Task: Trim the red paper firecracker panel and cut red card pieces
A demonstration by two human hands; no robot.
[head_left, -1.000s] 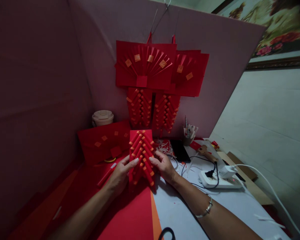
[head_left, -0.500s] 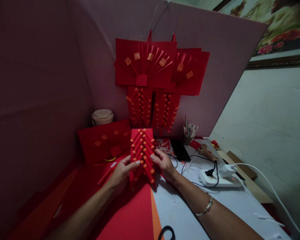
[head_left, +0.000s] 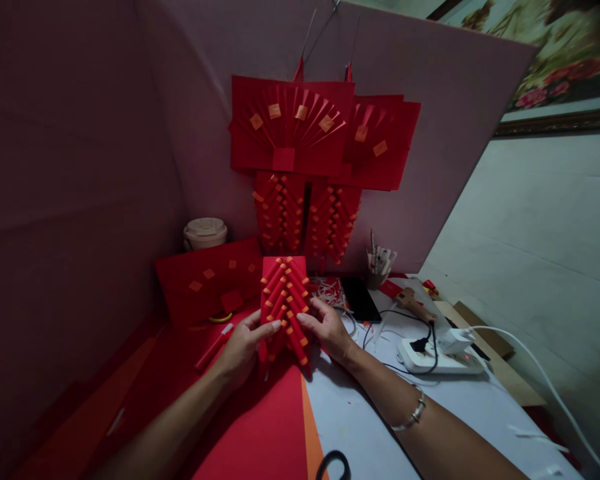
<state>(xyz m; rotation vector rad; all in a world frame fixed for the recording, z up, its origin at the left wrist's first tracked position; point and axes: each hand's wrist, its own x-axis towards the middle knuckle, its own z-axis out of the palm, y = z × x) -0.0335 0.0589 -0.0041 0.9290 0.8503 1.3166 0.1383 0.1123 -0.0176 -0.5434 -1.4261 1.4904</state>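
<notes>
A red paper firecracker decoration (head_left: 286,300), with slanted rolled tubes tipped in orange, is held upright above the table between both hands. My left hand (head_left: 245,343) grips its left edge, thumb across the front and fingers behind, out of sight. On the right edge, my right hand (head_left: 330,330) is closed on it too, its thumb pressed on the tubes. Behind hang two similar firecracker pieces (head_left: 280,217) beneath red fan panels (head_left: 290,127) with orange squares. Another red fan panel (head_left: 210,283) leans at the left. Beside my left hand lies a red glue stick or marker (head_left: 214,348).
A white power strip (head_left: 440,357) with plugs and cords sits at right, near a brown glue gun (head_left: 415,307). A black phone (head_left: 361,300), paper shreds (head_left: 327,291) and a pen cup (head_left: 379,267) stand farther back. A black scissor handle (head_left: 334,460) shows at the front edge.
My right thumb has shifted slightly left over the tubes. The decoration and my left hand stay nearly in place.
</notes>
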